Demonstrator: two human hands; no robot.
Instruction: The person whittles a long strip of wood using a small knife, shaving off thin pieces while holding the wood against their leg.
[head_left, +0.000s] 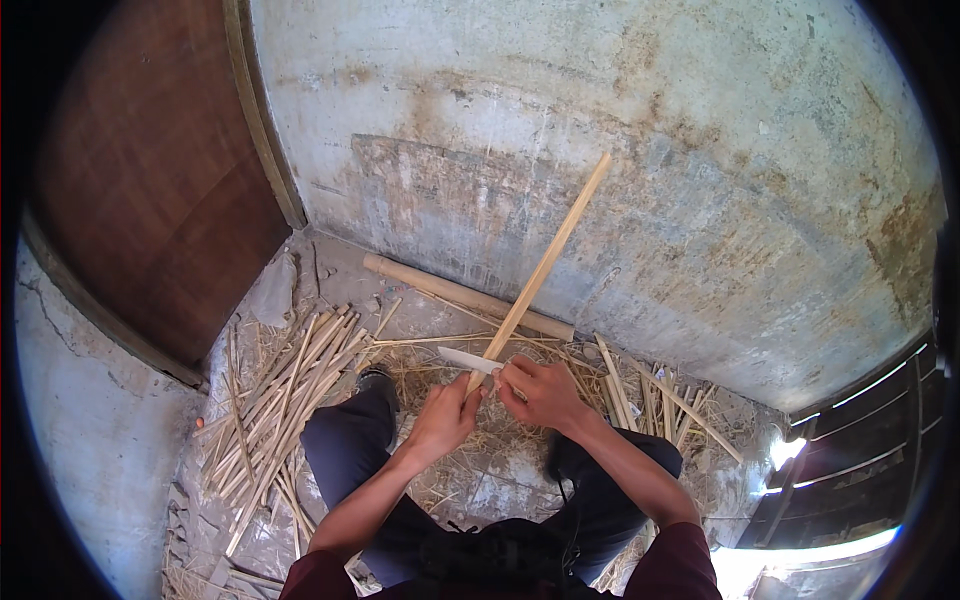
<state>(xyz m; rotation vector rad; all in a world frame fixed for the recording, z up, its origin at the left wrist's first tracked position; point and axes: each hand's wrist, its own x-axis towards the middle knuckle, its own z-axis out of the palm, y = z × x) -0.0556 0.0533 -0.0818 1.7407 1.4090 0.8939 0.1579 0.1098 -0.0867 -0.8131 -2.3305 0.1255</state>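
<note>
Some caution pays: guard the left hand [443,418], gripping the bamboo strip [551,255], from the knife [460,357] grasped by the right hand [543,391].

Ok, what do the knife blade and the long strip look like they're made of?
The knife blade looks like metal, probably steel: flat, pale grey and smooth-looking. The long strip seems split bamboo or wood, apparently unvarnished: straw-yellow with lengthwise lines.

We see a brown door [160,170] in a wooden frame [258,110] at left, a stained pale wall [600,90] ahead, and gapped dark slats [840,510] at right.
</note>
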